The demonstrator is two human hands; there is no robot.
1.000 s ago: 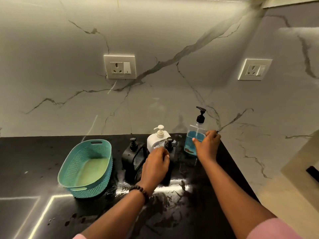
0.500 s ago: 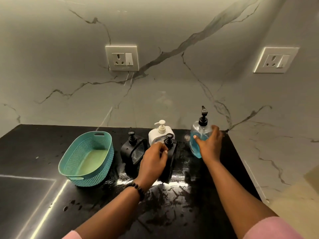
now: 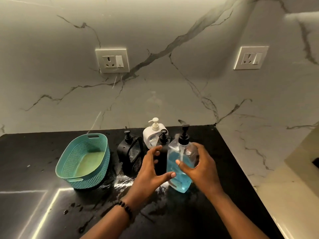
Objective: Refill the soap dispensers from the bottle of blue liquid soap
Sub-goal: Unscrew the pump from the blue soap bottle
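Note:
A clear bottle of blue liquid soap [image 3: 179, 171] with a black pump hangs tilted above the black counter [image 3: 198, 216]. My right hand [image 3: 200, 167] grips its right side, thumb across the front. My left hand [image 3: 151, 171] is spread beside the bottle's left side, its thumb tip touching the lower part. Behind my hands stands a black pump dispenser [image 3: 161, 150]. Further left is another black dispenser [image 3: 128, 149] with a mesh holder. At the back, near the wall, sits a white dispenser [image 3: 153, 133].
A teal plastic basket [image 3: 84, 161] sits on the left of the counter. The counter is wet, with shiny smears in front of the dispensers. The marble wall carries two sockets [image 3: 112, 60] [image 3: 251, 57]. The counter's right edge runs down beside my right arm.
My right hand has lifted the blue soap bottle from the back right and brought it forward. My left hand has left the black dispenser and now opens beside the bottle.

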